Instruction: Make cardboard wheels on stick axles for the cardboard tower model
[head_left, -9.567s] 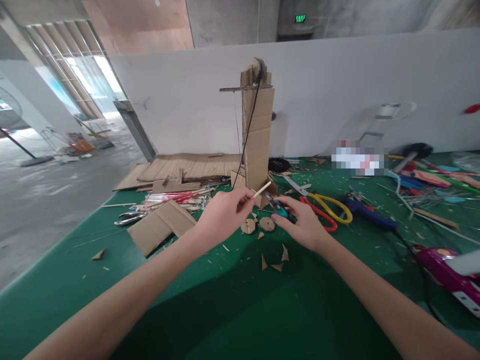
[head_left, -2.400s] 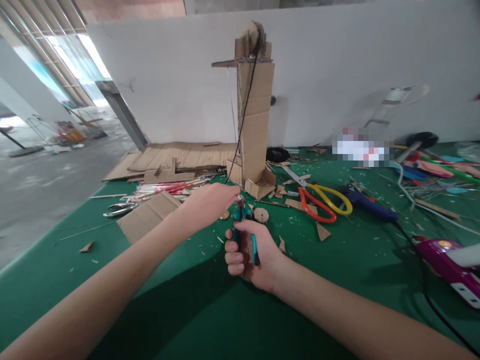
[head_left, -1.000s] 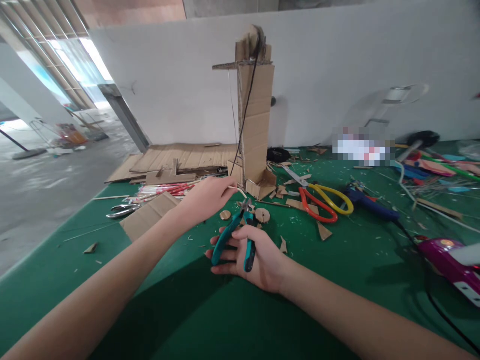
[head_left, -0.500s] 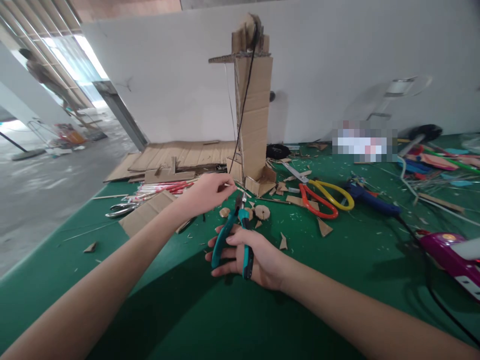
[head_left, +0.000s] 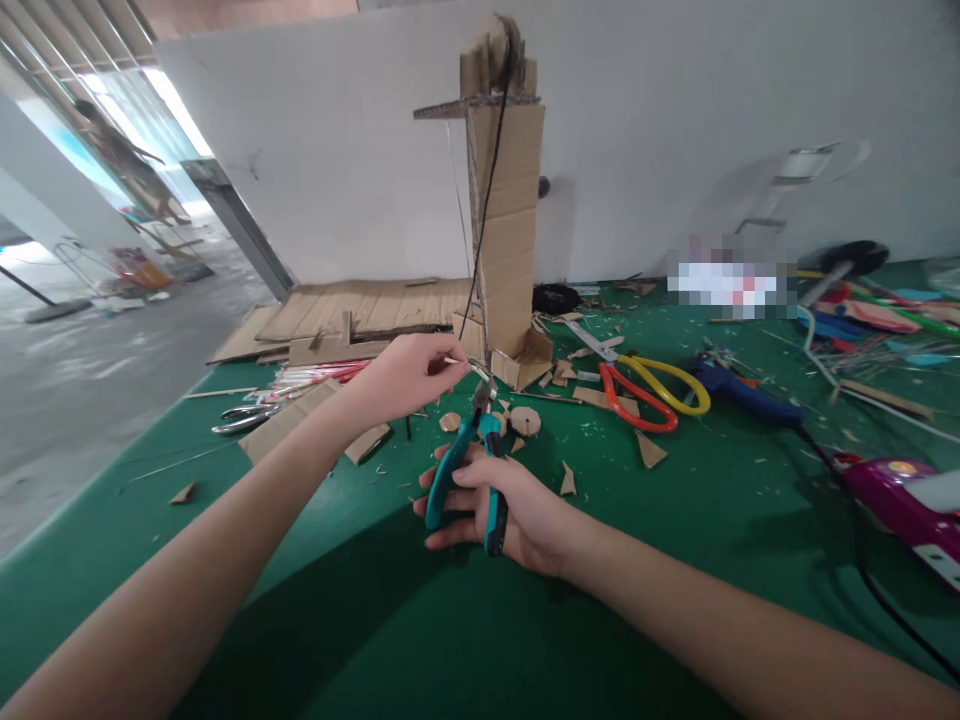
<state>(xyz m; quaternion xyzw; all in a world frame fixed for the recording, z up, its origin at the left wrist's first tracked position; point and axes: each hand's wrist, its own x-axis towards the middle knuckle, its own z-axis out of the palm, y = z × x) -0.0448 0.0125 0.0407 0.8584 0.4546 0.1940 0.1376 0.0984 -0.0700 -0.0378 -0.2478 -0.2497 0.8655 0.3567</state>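
My left hand (head_left: pixel 420 375) pinches a thin pale stick (head_left: pixel 477 369), probably wooden, whose free end sticks out to the right. In my right hand (head_left: pixel 517 500) is a pair of teal-handled pliers (head_left: pixel 489 440), handles spread apart and fingers around them. The pliers' jaws point up, at or very near the stick's end; I cannot tell whether they touch it. Just behind rises a tall cardboard tower (head_left: pixel 510 220) with a cardboard wheel (head_left: pixel 499 55) on top and a black cord (head_left: pixel 489 190) running down its front. Small cardboard discs (head_left: pixel 525 421) lie beside the pliers.
Red-and-yellow-handled scissors (head_left: pixel 637 390), a blue glue gun (head_left: pixel 746 395) and a magenta power strip (head_left: pixel 900 500) lie to the right. On the left are silver scissors (head_left: pixel 244 418) and flat cardboard (head_left: pixel 360 305). Scraps dot the green table (head_left: pixel 337 620). A person (head_left: pixel 124 160) stands far off.
The stick in my left hand shows more plainly now, its end at the pliers' jaws. My left hand has shifted slightly; the pliers stay spread. The distant person has moved right.
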